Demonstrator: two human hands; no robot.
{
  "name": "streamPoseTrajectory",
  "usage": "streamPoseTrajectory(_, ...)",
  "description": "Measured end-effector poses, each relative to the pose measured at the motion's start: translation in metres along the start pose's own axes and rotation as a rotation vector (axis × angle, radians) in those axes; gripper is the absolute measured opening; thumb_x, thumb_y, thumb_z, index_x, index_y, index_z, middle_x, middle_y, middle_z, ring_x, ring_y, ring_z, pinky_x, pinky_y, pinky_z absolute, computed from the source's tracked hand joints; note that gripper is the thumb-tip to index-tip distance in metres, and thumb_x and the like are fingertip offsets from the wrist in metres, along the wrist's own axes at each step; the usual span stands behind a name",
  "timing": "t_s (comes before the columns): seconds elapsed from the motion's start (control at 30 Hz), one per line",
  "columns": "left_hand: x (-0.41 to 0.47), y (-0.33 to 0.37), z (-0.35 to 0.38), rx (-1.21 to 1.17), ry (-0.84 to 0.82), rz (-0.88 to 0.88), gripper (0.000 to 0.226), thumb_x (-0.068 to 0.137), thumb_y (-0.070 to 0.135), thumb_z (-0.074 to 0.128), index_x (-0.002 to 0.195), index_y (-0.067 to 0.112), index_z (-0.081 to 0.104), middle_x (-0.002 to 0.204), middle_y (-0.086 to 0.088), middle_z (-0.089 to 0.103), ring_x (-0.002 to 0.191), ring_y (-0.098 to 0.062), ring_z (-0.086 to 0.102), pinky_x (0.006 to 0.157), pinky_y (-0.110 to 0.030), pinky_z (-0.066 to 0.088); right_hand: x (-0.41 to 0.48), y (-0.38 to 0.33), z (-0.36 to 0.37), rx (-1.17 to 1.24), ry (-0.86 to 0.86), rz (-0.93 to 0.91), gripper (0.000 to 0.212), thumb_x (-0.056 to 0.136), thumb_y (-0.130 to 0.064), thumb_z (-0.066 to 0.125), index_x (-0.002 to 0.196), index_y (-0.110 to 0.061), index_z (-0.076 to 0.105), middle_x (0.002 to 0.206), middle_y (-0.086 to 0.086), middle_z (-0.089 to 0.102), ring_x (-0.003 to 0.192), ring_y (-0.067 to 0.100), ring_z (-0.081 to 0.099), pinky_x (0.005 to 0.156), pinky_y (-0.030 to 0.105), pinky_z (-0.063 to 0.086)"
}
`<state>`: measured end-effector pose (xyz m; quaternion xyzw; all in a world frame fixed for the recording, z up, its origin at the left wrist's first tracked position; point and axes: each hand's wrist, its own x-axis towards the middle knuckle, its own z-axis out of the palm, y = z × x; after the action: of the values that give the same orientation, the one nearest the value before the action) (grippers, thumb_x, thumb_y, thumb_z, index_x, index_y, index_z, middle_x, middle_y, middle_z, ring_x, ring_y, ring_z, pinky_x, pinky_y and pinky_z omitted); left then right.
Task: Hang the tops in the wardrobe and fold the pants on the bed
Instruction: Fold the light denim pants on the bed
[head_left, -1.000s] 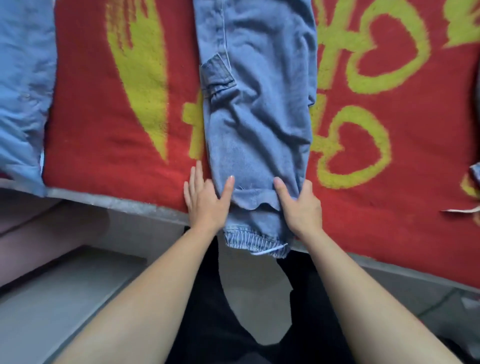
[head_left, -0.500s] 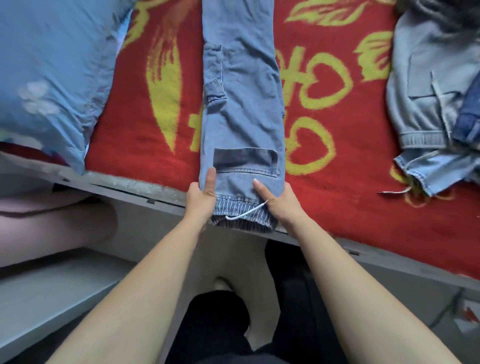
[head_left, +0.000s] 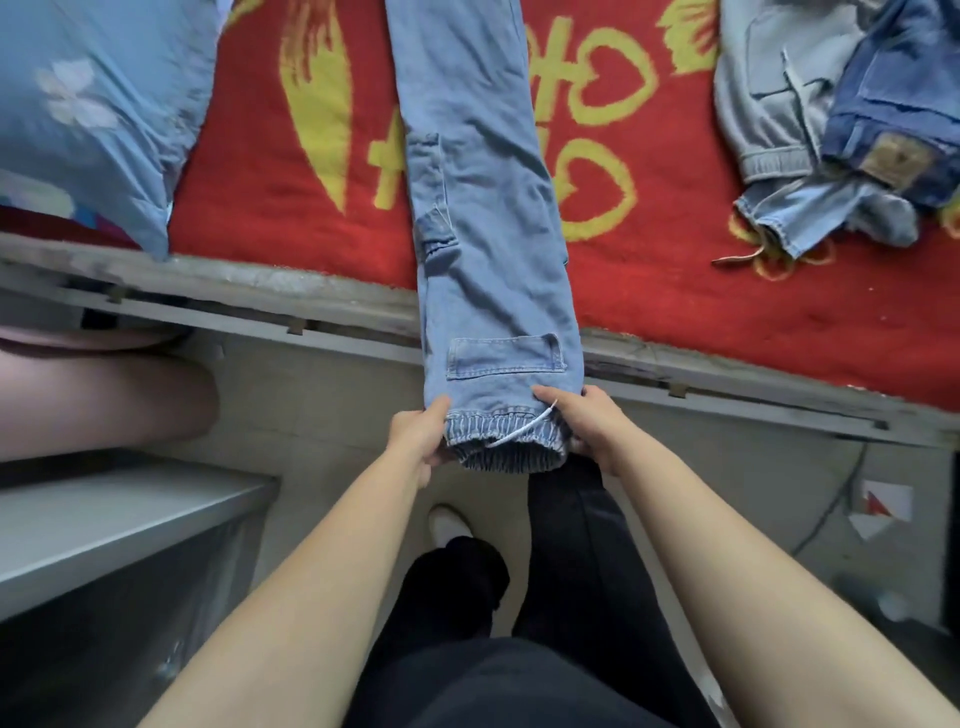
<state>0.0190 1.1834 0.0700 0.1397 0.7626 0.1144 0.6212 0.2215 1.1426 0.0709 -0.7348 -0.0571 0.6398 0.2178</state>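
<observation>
Light-blue jeans (head_left: 483, 208) lie lengthwise across the red bed (head_left: 727, 312) (yellow hearts on its blanket), their elastic cuff hanging past the edge. The left hand (head_left: 421, 436) and right hand (head_left: 587, 426) grip the cuff's two sides. More folded denim (head_left: 831, 130) lies at the right.

A blue pillow (head_left: 93, 104) rests on the red blanket (head_left: 291, 228), and a red-and-white paper (head_left: 883, 506) lies on the floor (head_left: 322, 415).
</observation>
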Motion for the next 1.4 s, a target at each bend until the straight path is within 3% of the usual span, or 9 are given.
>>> streamPoseTrajectory(0.17,0.011,0.034,0.006,-0.054,0.033,0.16,0.076,0.067,0.039,0.077,0.132,0.017,0.044,0.123,-0.008,0.059,0.1,-0.026,0.067,0.072,-0.046,0.061,0.009,-0.024,0.001,0.14,0.083,-0.082,0.055,0.081,-0.021,0.073,0.127,-0.033,0.046,0.12,0.0,0.065,0.097,0.017,0.07,0.072,0.034,0.06)
streamPoseTrajectory(0.27,0.021,0.073,0.02,-0.007,0.029,0.326,0.029,0.084,0.029,0.072,0.111,0.023,0.063,0.102,0.001,0.063,0.094,-0.024,0.066,0.084,-0.048,0.058,0.02,-0.072,-0.001,0.133,0.113,-0.246,0.064,0.078,-0.021,0.07,0.138,-0.03,0.052,0.123,-0.005,0.064,0.106,0.015,0.067,0.087,0.036,0.058)
streamPoseTrajectory(0.4,0.043,0.134,0.039,-0.049,0.105,0.364,0.008,0.087,0.027,0.068,0.082,0.023,0.071,0.093,-0.006,0.071,0.091,-0.031,0.069,0.067,-0.035,0.059,0.055,-0.145,0.004,0.132,0.08,-0.265,0.02,0.077,-0.028,0.067,0.093,-0.017,0.073,0.091,-0.003,0.071,0.081,0.013,0.066,0.078,0.039,0.06)
streamPoseTrajectory(0.57,0.07,0.198,0.063,-0.262,0.006,0.372,0.052,0.1,0.007,0.047,0.149,0.017,0.034,0.143,-0.01,0.049,0.123,-0.022,0.053,0.098,-0.036,0.05,0.111,-0.223,0.009,0.099,-0.001,-0.279,0.023,0.096,-0.03,0.057,0.112,-0.015,0.06,0.103,-0.002,0.063,0.108,0.023,0.062,0.089,0.034,0.055)
streamPoseTrajectory(0.7,0.095,0.215,0.078,0.412,0.104,0.527,0.057,0.094,0.005,0.048,0.148,0.018,0.04,0.15,-0.013,0.043,0.112,-0.013,0.057,0.095,-0.018,0.044,0.155,-0.229,0.002,-0.698,-0.033,-0.54,0.055,0.1,-0.031,0.049,0.152,-0.016,0.037,0.156,0.006,0.04,0.144,0.023,0.034,0.118,0.033,0.028)
streamPoseTrajectory(0.9,0.136,0.206,0.088,1.141,-0.012,0.524,0.065,0.099,0.02,0.046,0.156,0.018,0.016,0.163,-0.016,0.005,0.151,-0.029,0.007,0.121,-0.039,0.013,0.177,-0.2,-0.002,-1.357,-0.136,-0.71,0.068,0.097,-0.042,0.047,0.157,-0.024,0.02,0.164,0.019,-0.004,0.148,0.038,0.018,0.116,0.048,0.032)
streamPoseTrajectory(1.1,0.147,0.208,0.095,1.421,0.045,0.431,0.06,0.103,0.045,0.029,0.156,0.034,0.004,0.165,-0.001,-0.002,0.15,-0.025,0.0,0.115,-0.052,0.019,0.184,-0.175,-0.003,-1.43,-0.06,-0.838,0.086,0.095,-0.059,0.04,0.159,-0.014,0.004,0.162,0.025,-0.012,0.152,0.038,-0.004,0.122,0.049,0.017)
streamPoseTrajectory(1.23,0.162,0.208,0.098,1.408,-0.007,0.408,0.056,0.103,0.05,0.018,0.155,0.04,-0.001,0.164,0.003,-0.012,0.15,-0.023,-0.011,0.117,-0.056,0.014,0.197,-0.174,0.002,-1.575,-0.096,-0.722,0.139,0.061,-0.099,0.038,0.157,-0.011,-0.012,0.159,0.025,-0.025,0.149,0.043,-0.017,0.122,0.055,0.006)
streamPoseTrajectory(1.4,0.172,0.201,0.09,1.458,-0.025,0.544,0.059,0.102,0.054,0.015,0.155,0.036,-0.004,0.164,0.0,-0.015,0.15,-0.024,-0.012,0.116,-0.055,0.016,0.189,-0.156,0.014,-1.653,0.084,-0.772,0.148,0.057,-0.084,0.067,0.156,-0.005,-0.009,0.159,0.031,-0.016,0.147,0.05,-0.013,0.12,0.06,0.006)
